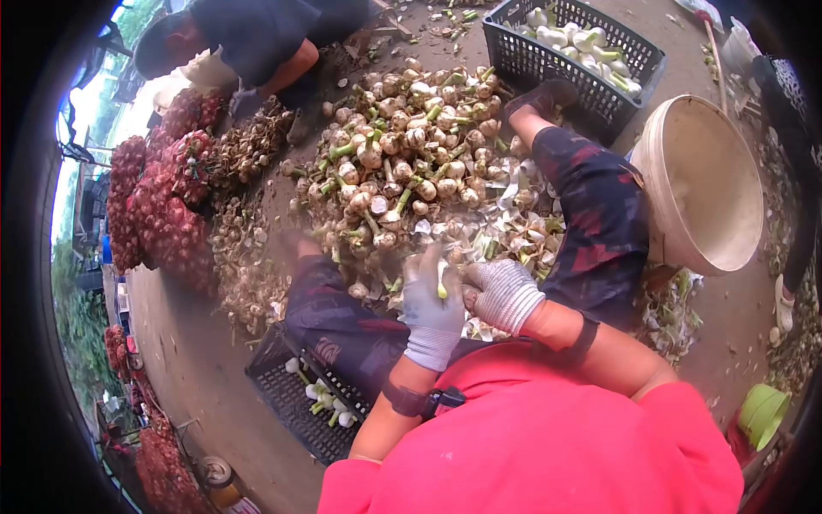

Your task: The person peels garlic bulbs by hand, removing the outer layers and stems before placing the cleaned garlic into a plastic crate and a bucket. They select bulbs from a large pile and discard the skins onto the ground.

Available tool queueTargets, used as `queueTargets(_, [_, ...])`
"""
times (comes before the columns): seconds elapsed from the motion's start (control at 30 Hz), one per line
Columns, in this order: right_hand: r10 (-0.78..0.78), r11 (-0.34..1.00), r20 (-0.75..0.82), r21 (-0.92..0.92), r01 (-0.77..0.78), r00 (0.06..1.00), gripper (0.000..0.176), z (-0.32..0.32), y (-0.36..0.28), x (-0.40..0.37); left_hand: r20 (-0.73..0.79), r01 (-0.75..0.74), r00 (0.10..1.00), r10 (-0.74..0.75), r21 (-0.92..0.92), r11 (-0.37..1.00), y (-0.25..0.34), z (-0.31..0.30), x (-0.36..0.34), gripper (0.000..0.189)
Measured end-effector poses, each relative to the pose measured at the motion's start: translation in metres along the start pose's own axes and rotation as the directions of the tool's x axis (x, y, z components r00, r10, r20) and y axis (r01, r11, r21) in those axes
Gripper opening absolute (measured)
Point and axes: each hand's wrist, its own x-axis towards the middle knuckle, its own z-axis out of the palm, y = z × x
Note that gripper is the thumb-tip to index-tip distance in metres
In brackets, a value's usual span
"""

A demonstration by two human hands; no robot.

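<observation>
My left hand (430, 307), in a pale knit glove, is closed around a garlic bulb (442, 283), of which a white and light green bit shows between the fingers. Close beside it, my right hand (503, 293) wears a similar glove with its fingers curled in. Something brownish shows at its fingertips, too small and blurred to name. Both hands are above my lap, over scattered white garlic skins (522, 227). Just beyond lies a big heap of unpeeled garlic bulbs (402, 141), many with cut green stems.
A black crate (548, 67) at the upper right holds cleaned white garlic. Another crate (274, 377) by my left leg has several bulbs. A large pale bucket (745, 201) is tilted at right. Red mesh sacks (167, 218) stand left, near a bending person (257, 38).
</observation>
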Motion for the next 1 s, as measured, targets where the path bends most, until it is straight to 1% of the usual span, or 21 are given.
queueTargets(0.1, [-0.058,0.995,-0.027,0.081,0.060,0.998,0.026,0.002,0.005,-0.001,0.064,-0.031,0.998,0.027,0.057,0.998,0.003,-0.005,0.000,0.033])
queueTargets(0.17, [-0.050,0.999,-0.027,-0.012,0.050,0.998,0.025,-0.004,0.002,-0.002,0.082,-0.075,0.994,0.069,0.077,0.994,0.000,-0.009,0.000,0.034])
queueTargets(0.23, [-0.131,0.986,-0.104,-0.122,0.118,0.986,0.024,-0.005,0.003,-0.002,0.157,-0.103,0.979,0.132,-0.178,0.979,-0.004,-0.017,0.002,0.036])
queueTargets(0.27, [-0.154,0.986,-0.154,-0.086,0.142,0.976,0.023,-0.004,0.007,0.002,0.305,0.143,0.952,-0.024,-0.375,0.916,0.001,-0.026,0.000,0.040])
queueTargets(0.3, [-0.104,0.992,-0.120,-0.077,0.095,0.987,0.023,-0.007,0.009,0.004,0.306,0.145,0.952,-0.026,-0.374,0.916,0.002,-0.031,-0.002,0.040])
queueTargets(0.37, [-0.145,0.981,-0.130,-0.146,0.126,0.981,0.023,-0.006,0.008,0.008,0.358,0.157,0.933,0.039,-0.501,0.851,0.007,-0.041,-0.007,0.041])
queueTargets(0.4, [-0.145,0.982,-0.128,-0.143,0.126,0.981,0.023,-0.004,0.008,0.007,0.445,0.373,0.891,-0.095,-0.597,0.710,0.012,-0.050,-0.010,0.042])
queueTargets(0.43, [-0.116,0.978,-0.048,-0.181,0.106,0.992,0.022,-0.001,0.009,0.006,0.488,0.463,0.865,-0.118,-0.684,0.564,0.015,-0.058,-0.008,0.046])
queueTargets(0.5, [-0.095,0.970,0.034,-0.223,0.100,0.995,0.022,-0.001,0.013,0.001,0.339,0.342,0.939,-0.053,-0.937,0.076,0.002,-0.057,-0.010,0.052])
queueTargets(0.57, [-0.186,0.952,0.433,-0.142,0.270,0.882,0.019,-0.008,0.021,-0.013,0.173,0.161,0.979,-0.104,-0.981,-0.112,0.003,-0.064,0.003,0.054])
queueTargets(0.63, [-0.442,0.892,0.582,0.361,0.271,0.682,0.015,-0.032,0.020,-0.032,0.171,0.122,0.952,-0.255,-0.973,-0.199,-0.012,-0.070,0.010,0.060])
queueTargets(0.67, [-0.452,0.886,0.401,0.303,0.350,0.797,0.017,-0.042,0.012,-0.044,0.219,0.142,0.933,-0.286,-0.953,-0.268,-0.018,-0.067,0.011,0.059])
queueTargets(0.7, [-0.435,0.898,0.233,0.176,0.402,0.870,0.029,-0.043,0.007,-0.044,0.219,0.144,0.936,-0.276,-0.953,-0.266,-0.018,-0.064,0.012,0.059])
queueTargets(0.73, [-0.427,0.904,0.029,0.041,0.425,0.904,0.032,-0.044,-0.001,-0.039,0.306,0.227,0.905,-0.296,-0.935,-0.273,-0.016,-0.058,0.010,0.056])
queueTargets(0.77, [-0.422,0.906,-0.172,-0.100,0.410,0.890,0.036,-0.045,-0.008,-0.033,0.394,0.309,0.864,-0.315,-0.907,-0.287,-0.012,-0.052,0.009,0.054])
queueTargets(0.8, [-0.539,0.842,-0.303,-0.151,0.518,0.786,0.034,-0.038,-0.008,-0.024,0.471,0.343,0.851,-0.233,-0.835,-0.431,-0.007,-0.047,0.006,0.054])
queueTargets(0.83, [-0.595,0.804,-0.265,-0.203,0.559,0.759,0.026,-0.035,-0.009,-0.016,0.496,0.416,0.859,-0.127,-0.821,-0.392,-0.001,-0.044,0.006,0.052])
queueTargets(0.9, [-0.657,0.753,-0.256,-0.265,0.603,0.709,0.019,-0.024,-0.010,-0.006,0.434,0.444,0.889,-0.145,-0.895,0.045,-0.002,-0.035,-0.004,0.051])
queueTargets(0.93, [-0.607,0.794,-0.225,-0.182,0.580,0.762,0.011,-0.024,-0.010,-0.004,0.359,0.383,0.923,-0.137,-0.883,0.269,-0.001,-0.028,-0.007,0.049])
queueTargets(0.97, [-0.612,0.791,-0.221,-0.188,0.582,0.760,0.011,-0.026,-0.010,-0.006,0.353,0.377,0.926,-0.135,-0.888,0.265,-0.002,-0.028,-0.005,0.049])
queueTargets(1.0, [-0.556,0.831,-0.093,-0.079,0.551,0.826,0.009,-0.028,-0.011,-0.012,0.471,0.467,0.864,-0.179,-0.882,-0.066,-0.005,-0.030,-0.005,0.048])
